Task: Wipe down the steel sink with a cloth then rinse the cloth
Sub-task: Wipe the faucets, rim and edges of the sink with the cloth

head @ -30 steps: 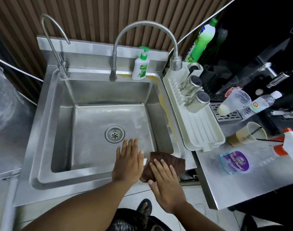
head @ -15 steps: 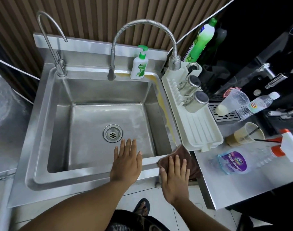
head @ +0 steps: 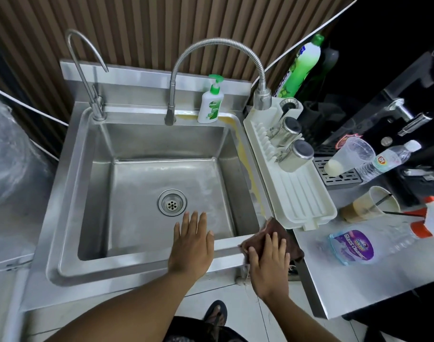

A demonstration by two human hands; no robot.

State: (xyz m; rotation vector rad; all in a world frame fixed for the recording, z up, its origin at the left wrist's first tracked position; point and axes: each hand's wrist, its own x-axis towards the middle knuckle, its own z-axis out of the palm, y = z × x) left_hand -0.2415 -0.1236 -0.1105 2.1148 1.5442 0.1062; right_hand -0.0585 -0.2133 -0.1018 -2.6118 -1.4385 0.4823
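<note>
We find the cloth (head: 275, 227), a brown rag, at the front right corner of the steel sink (head: 70, 193). It lies on the rim where the sink meets the counter (head: 359, 287). The right hand (head: 269, 265) lies flat on it, fingers straight and slightly spread. It presses down on the cloth and does not curl round it.

The hand hides the middle of the cloth, so we read its outline only at the edges. Its longer span appears to run left to right along the front rim. One corner points away from the person, toward the near end of the white drying tray (head: 297, 193), and ends just beside it. Loose threads hang from the near edge, over the front of the sink.

The left hand (head: 191, 245) is likewise flat and holds nothing. Its palm lies over the front rim and its straight fingers reach out above the basin toward the drain (head: 172, 202). We cannot tell whether the palm touches the rim.

At the back rim stand a flexible faucet (head: 218, 43), a thin faucet (head: 85, 70) and a soap bottle (head: 210, 104). A glass cleaner bottle (head: 359, 245) lies on its side on the counter, right of the cloth.
</note>
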